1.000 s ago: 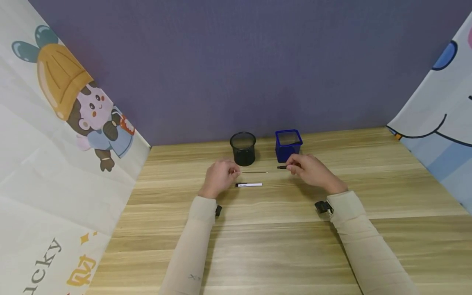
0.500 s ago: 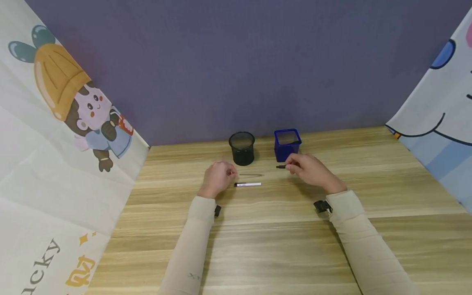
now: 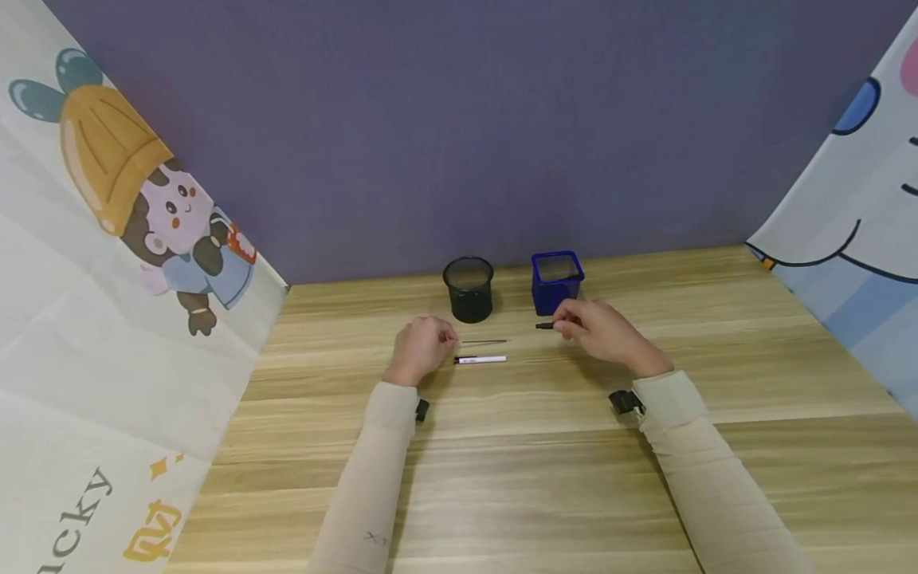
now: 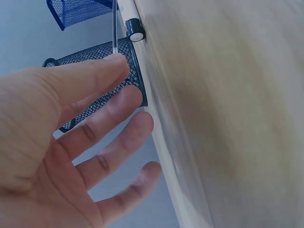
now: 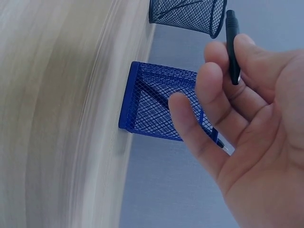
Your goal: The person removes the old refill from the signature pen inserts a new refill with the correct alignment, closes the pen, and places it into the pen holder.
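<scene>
Holding a thin rod (image 3: pixel 484 342) in a pinch of thumb and forefinger, the left hand (image 3: pixel 421 349) is above the table (image 3: pixel 516 462), on the near side of the round black mesh cup (image 3: pixel 471 307); its other three fingers are loosely bent and grasp nothing. The right hand (image 3: pixel 602 333) also makes a pinch, and what it grasps is a short black pen piece (image 5: pixel 231 45); this hand is just in front of the square blue mesh cup (image 3: pixel 547 300), and its remaining fingers are spread a little.

The important relation is between these two held things; the rod begins at the left fingertips and its long axis runs sideways, with the free end directed to the right; the pen piece points to the left with its ribbed end, so the two ends look roughly toward each other, but they do not touch, and a gap of table shows between them. In the head view the pen piece appears slightly farther from the person than the line of the rod; whether it is also higher, one cannot tell.

A white marker (image 3: pixel 482 359) lies on the table, on the person's side of the rod and nearly parallel with it; its black-capped end is closer to the left hand, which is the nearer of the two; inside the blue cup a dark pen (image 5: pixel 220 143) leans.
</scene>
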{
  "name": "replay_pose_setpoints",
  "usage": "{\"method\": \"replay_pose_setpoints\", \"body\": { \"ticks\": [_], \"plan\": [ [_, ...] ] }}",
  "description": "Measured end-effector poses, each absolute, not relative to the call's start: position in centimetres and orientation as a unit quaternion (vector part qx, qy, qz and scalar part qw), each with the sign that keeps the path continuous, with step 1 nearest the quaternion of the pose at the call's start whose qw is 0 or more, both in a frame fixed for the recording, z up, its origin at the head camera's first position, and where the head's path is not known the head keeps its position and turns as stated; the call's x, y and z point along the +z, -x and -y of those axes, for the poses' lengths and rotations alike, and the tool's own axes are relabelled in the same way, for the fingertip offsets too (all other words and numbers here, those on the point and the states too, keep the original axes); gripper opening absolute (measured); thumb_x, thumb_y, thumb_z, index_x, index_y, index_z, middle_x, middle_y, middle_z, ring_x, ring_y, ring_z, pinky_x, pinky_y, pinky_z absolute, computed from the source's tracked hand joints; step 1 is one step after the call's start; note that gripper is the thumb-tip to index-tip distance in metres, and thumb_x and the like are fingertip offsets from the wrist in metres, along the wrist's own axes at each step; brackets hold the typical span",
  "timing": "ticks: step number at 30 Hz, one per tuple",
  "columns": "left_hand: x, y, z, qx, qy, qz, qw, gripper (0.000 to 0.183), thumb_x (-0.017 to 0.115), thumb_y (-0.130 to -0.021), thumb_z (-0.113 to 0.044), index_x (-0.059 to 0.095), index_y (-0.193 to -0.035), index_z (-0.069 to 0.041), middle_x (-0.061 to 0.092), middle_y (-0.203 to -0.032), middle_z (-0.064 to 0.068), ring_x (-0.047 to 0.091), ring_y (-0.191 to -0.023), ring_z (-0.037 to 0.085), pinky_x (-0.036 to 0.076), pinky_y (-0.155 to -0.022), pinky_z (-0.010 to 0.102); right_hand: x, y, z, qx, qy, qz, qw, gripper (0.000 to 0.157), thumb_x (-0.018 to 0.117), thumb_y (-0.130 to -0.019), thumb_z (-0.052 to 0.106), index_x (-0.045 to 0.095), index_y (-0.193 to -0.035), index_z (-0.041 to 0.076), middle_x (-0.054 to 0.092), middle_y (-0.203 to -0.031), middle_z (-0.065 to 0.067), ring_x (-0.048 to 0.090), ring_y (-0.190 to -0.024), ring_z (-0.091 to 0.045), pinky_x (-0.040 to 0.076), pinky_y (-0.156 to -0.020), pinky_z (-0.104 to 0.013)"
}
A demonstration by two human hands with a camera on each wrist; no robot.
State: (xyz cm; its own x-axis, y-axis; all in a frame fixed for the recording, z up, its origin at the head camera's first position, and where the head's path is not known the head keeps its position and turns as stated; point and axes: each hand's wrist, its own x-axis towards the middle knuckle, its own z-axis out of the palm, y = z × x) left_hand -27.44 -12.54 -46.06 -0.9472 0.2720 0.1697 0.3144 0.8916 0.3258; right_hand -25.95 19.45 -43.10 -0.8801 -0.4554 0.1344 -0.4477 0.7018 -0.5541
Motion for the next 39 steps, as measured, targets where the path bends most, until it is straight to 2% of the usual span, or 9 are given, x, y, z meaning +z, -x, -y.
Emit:
{"method": "replay_pose_setpoints", "body": {
  "ticks": [17,25,30,39],
  "plan": [
    [-46.0,27.3,12.5,-0.186,0.131,0.973,0.046,0.005,0.074,-0.085,-0.027,0.074,-0.085,-0.023,0.071,-0.080,-0.006,0.062,-0.071,0.011,0.050,-0.066,0.032,-43.3,25.9,-19.4,-0.308,0.244,-0.919,0.013,0.014,0.056,-0.098,0.021,0.065,-0.103,0.012,0.069,-0.082,-0.007,0.055,-0.066,-0.012,0.045,-0.062,-0.029],
    [-45.7,27.2,12.4,-0.197,0.129,0.970,0.058,0.006,0.071,-0.087,-0.027,0.074,-0.088,-0.022,0.068,-0.077,-0.005,0.059,-0.067,0.011,0.047,-0.061,0.030,-43.4,25.8,-19.2,-0.319,0.243,-0.916,0.015,0.019,0.055,-0.099,0.022,0.065,-0.104,0.006,0.066,-0.076,-0.009,0.051,-0.059,-0.013,0.042,-0.055,-0.027],
    [-45.0,27.0,12.2,-0.207,0.124,0.967,0.080,0.007,0.068,-0.088,-0.027,0.074,-0.087,-0.022,0.067,-0.075,-0.006,0.058,-0.065,0.012,0.045,-0.059,0.030,-43.5,25.8,-19.1,-0.323,0.241,-0.915,0.022,0.020,0.052,-0.100,0.027,0.063,-0.103,0.010,0.064,-0.070,-0.008,0.045,-0.051,-0.012,0.038,-0.050,-0.025],
    [-43.9,26.9,11.7,-0.233,0.132,0.954,0.131,0.012,0.065,-0.092,-0.031,0.073,-0.088,-0.023,0.064,-0.072,-0.008,0.055,-0.058,0.008,0.043,-0.055,0.027,-43.6,25.9,-18.8,-0.319,0.243,-0.916,0.019,0.017,0.051,-0.100,0.032,0.061,-0.098,0.018,0.058,-0.059,0.003,0.042,-0.047,-0.011,0.036,-0.048,-0.025]
  ]
}}
